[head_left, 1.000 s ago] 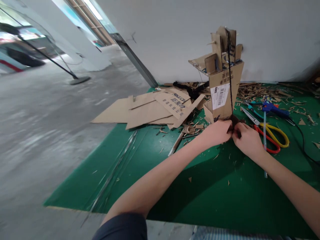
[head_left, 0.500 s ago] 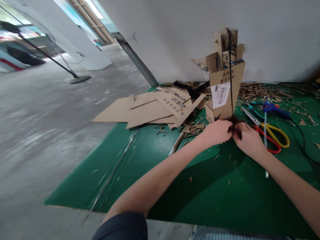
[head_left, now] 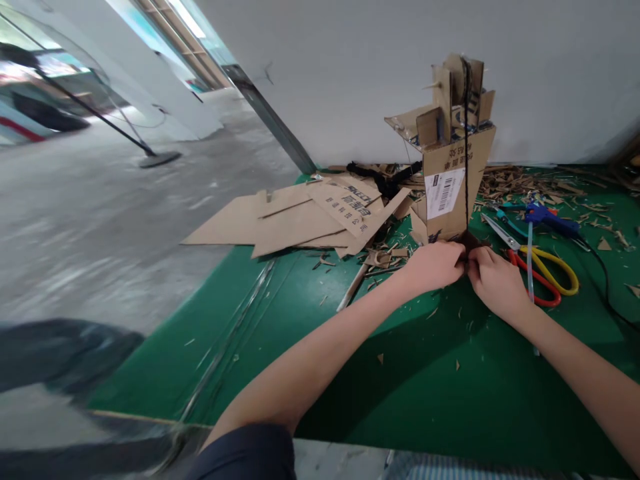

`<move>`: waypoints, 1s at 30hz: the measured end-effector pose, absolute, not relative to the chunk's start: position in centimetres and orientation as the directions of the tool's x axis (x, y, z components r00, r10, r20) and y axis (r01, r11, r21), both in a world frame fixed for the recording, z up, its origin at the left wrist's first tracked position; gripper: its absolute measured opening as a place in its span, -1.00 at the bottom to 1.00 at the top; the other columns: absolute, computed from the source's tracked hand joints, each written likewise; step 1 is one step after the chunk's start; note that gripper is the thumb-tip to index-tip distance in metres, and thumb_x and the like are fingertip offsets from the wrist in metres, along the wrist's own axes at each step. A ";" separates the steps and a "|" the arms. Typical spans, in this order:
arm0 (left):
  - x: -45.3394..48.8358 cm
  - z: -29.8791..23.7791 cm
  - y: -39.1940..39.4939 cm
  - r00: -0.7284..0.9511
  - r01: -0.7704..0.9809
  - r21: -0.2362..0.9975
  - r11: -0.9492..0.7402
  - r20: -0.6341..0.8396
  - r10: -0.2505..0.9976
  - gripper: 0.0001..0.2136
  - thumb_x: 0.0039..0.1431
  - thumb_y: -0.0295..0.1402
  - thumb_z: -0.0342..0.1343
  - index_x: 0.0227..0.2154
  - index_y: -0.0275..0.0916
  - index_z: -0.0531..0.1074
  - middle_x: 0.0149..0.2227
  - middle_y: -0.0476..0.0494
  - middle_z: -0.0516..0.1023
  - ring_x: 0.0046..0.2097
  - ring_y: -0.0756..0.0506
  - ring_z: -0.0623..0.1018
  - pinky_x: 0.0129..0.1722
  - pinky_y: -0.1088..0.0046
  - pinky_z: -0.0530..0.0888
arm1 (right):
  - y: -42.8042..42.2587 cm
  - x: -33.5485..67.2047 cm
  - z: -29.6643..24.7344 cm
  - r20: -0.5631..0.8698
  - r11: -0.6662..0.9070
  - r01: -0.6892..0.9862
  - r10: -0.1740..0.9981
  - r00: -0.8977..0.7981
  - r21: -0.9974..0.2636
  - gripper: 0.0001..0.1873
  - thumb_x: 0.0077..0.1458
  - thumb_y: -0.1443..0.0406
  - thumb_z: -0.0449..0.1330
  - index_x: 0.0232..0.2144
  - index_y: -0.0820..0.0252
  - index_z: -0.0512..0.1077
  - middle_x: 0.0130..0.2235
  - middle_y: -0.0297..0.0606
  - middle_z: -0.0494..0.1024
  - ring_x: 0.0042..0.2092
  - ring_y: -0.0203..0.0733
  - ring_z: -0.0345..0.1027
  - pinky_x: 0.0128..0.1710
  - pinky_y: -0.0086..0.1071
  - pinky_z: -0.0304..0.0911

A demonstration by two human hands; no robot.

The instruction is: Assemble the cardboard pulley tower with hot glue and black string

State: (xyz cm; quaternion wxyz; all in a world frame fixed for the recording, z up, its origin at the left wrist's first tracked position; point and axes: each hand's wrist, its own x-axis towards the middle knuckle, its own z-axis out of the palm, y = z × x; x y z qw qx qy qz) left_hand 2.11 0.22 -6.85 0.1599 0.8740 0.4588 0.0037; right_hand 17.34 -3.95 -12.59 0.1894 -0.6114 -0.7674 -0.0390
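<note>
A tall cardboard structure (head_left: pixel 440 220) with a white label stands on the green table, leaning a little to the right. On its top is a cardboard wheel between uprights. A black cord (head_left: pixel 466 153) hangs from that wheel down the front to my fingers. My left hand (head_left: pixel 437 263) is closed in a pinch at the cord's lower end, by the structure's base. Close beside it, my right hand (head_left: pixel 493 273) pinches at the same spot, fingertips nearly touching the left ones. The exact grip is partly hidden by my fingers. A small dark brown piece (head_left: pixel 473 241) shows just behind my fingertips.
Scissors (head_left: pixel 543 267) with red and yellow handles and a blue glue gun (head_left: pixel 550 217) with its cable lie right. A clear glue stick (head_left: pixel 531 260) is near my right wrist. Cardboard sheets (head_left: pixel 300 220) lie left; scraps (head_left: pixel 525 183) pile along the wall.
The cardboard structure's top has shifted slightly right and tilted. My hands remain pinched at nearly the same place. A blurred dark shape, seemingly a person's leg, has come in at lower left.
</note>
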 end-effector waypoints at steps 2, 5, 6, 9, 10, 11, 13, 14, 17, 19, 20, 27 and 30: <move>2.1 -6.8 0.2 0.585 0.800 0.266 -0.538 -0.140 0.799 -0.85 0.18 -0.35 -0.06 -0.31 -0.22 0.41 -0.26 -0.21 0.58 -0.24 -0.18 0.57 -0.35 0.36 0.44 | -3.9 17.2 -12.8 0.331 0.227 0.959 0.930 -0.162 -0.169 -0.82 0.27 0.30 0.01 -0.25 0.22 0.40 -0.25 -0.17 0.55 -0.22 -0.14 0.45 -0.45 -0.35 0.00; 2.1 -6.6 0.2 0.592 0.798 0.254 -0.547 -0.158 0.791 -0.86 0.19 -0.37 -0.06 -0.29 -0.22 0.39 -0.24 -0.20 0.58 -0.23 -0.18 0.57 -0.35 0.37 0.43 | -3.9 17.0 -13.0 0.324 0.215 0.962 0.934 -0.151 -0.171 -0.83 0.26 0.31 0.01 -0.25 0.22 0.39 -0.26 -0.16 0.56 -0.20 -0.13 0.46 -0.45 -0.34 0.00; 2.1 -6.5 0.2 0.592 0.799 0.249 -0.547 -0.166 0.789 -0.86 0.19 -0.37 -0.06 -0.29 -0.22 0.39 -0.23 -0.20 0.58 -0.23 -0.18 0.57 -0.35 0.37 0.43 | -3.9 17.0 -13.0 0.324 0.213 0.960 0.935 -0.146 -0.181 -0.82 0.26 0.31 0.00 -0.25 0.22 0.39 -0.25 -0.16 0.56 -0.20 -0.12 0.46 -0.45 -0.34 0.01; 2.1 -6.5 0.2 0.584 0.805 0.249 -0.538 -0.175 0.793 -0.85 0.20 -0.36 -0.06 -0.26 -0.22 0.39 -0.23 -0.21 0.58 -0.22 -0.18 0.57 -0.34 0.36 0.44 | -3.8 17.3 -13.0 0.322 0.224 0.941 0.937 -0.136 -0.253 -0.81 0.26 0.32 -0.01 -0.23 0.20 0.40 -0.22 -0.16 0.58 -0.21 -0.13 0.47 -0.46 -0.35 0.03; 2.1 -6.5 0.2 0.586 0.802 0.259 -0.537 -0.169 0.793 -0.85 0.20 -0.36 -0.06 -0.23 -0.22 0.38 -0.22 -0.21 0.58 -0.22 -0.19 0.57 -0.34 0.36 0.44 | -3.8 17.4 -12.9 0.323 0.235 0.929 0.937 -0.137 -0.287 -0.81 0.26 0.32 -0.01 -0.22 0.19 0.40 -0.20 -0.17 0.58 -0.21 -0.13 0.47 -0.46 -0.35 0.05; 2.1 -6.6 0.2 0.592 0.796 0.273 -0.541 -0.161 0.790 -0.83 0.21 -0.35 -0.06 -0.20 -0.21 0.37 -0.22 -0.20 0.58 -0.23 -0.19 0.57 -0.35 0.35 0.44 | -3.7 17.6 -13.0 0.327 0.248 0.914 0.935 -0.139 -0.321 -0.82 0.25 0.33 0.00 -0.22 0.18 0.41 -0.19 -0.18 0.59 -0.21 -0.13 0.47 -0.45 -0.36 0.06; 2.0 -6.7 0.3 0.610 0.777 0.300 -0.554 -0.140 0.780 -0.81 0.23 -0.35 -0.07 -0.14 -0.21 0.35 -0.23 -0.19 0.58 -0.26 -0.18 0.57 -0.36 0.35 0.43 | -3.7 17.9 -13.0 0.341 0.275 0.883 0.929 -0.143 -0.379 -0.82 0.24 0.33 0.00 -0.23 0.17 0.41 -0.18 -0.20 0.59 -0.21 -0.13 0.47 -0.43 -0.37 0.11; 1.9 -6.8 0.3 0.619 0.768 0.311 -0.560 -0.133 0.774 -0.80 0.23 -0.34 -0.08 -0.12 -0.21 0.34 -0.23 -0.18 0.58 -0.27 -0.17 0.57 -0.36 0.35 0.43 | -3.7 18.1 -13.1 0.350 0.287 0.870 0.926 -0.144 -0.400 -0.82 0.24 0.33 0.00 -0.23 0.16 0.41 -0.18 -0.20 0.59 -0.20 -0.13 0.47 -0.41 -0.38 0.13; 1.8 -6.9 0.3 0.635 0.748 0.338 -0.571 -0.118 0.763 -0.80 0.25 -0.32 -0.07 -0.11 -0.20 0.34 -0.24 -0.17 0.58 -0.29 -0.14 0.57 -0.34 0.35 0.45 | -3.7 18.4 -13.2 0.361 0.306 0.851 0.920 -0.149 -0.426 -0.81 0.23 0.34 0.00 -0.25 0.16 0.41 -0.20 -0.18 0.59 -0.20 -0.13 0.47 -0.37 -0.37 0.19; 1.9 -7.0 0.4 0.639 0.740 0.346 -0.577 -0.094 0.763 -0.80 0.28 -0.32 -0.09 -0.13 -0.20 0.36 -0.22 -0.17 0.58 -0.26 -0.14 0.57 -0.30 0.36 0.46 | -3.7 18.4 -13.3 0.363 0.309 0.853 0.919 -0.154 -0.421 -0.81 0.22 0.33 0.00 -0.25 0.16 0.42 -0.20 -0.17 0.59 -0.22 -0.13 0.47 -0.37 -0.36 0.20; 2.0 -7.1 0.4 0.636 0.741 0.339 -0.579 -0.080 0.767 -0.80 0.30 -0.32 -0.12 -0.14 -0.20 0.37 -0.21 -0.17 0.58 -0.24 -0.13 0.57 -0.28 0.36 0.47 | -3.8 18.5 -13.3 0.363 0.311 0.855 0.918 -0.158 -0.416 -0.81 0.22 0.33 0.00 -0.26 0.16 0.42 -0.20 -0.17 0.59 -0.22 -0.13 0.47 -0.37 -0.36 0.20; 2.8 -7.7 0.3 0.558 0.812 0.240 -0.532 -0.047 0.829 -0.75 0.35 -0.36 -0.19 -0.15 -0.25 0.39 -0.22 -0.24 0.59 -0.19 -0.17 0.60 -0.22 0.33 0.49 | -4.1 18.5 -13.4 0.365 0.308 0.883 0.915 -0.172 -0.355 -0.82 0.20 0.32 0.01 -0.26 0.17 0.41 -0.21 -0.21 0.59 -0.22 -0.13 0.48 -0.42 -0.35 0.14; 2.9 -7.8 0.1 0.523 0.840 0.208 -0.501 -0.062 0.850 -0.74 0.34 -0.36 -0.19 -0.12 -0.26 0.38 -0.19 -0.30 0.59 -0.18 -0.21 0.61 -0.23 0.30 0.50 | -4.2 18.2 -13.3 0.333 0.270 0.912 0.929 -0.162 -0.310 -0.82 0.20 0.31 0.01 -0.25 0.17 0.41 -0.22 -0.21 0.60 -0.25 -0.13 0.49 -0.45 -0.35 0.10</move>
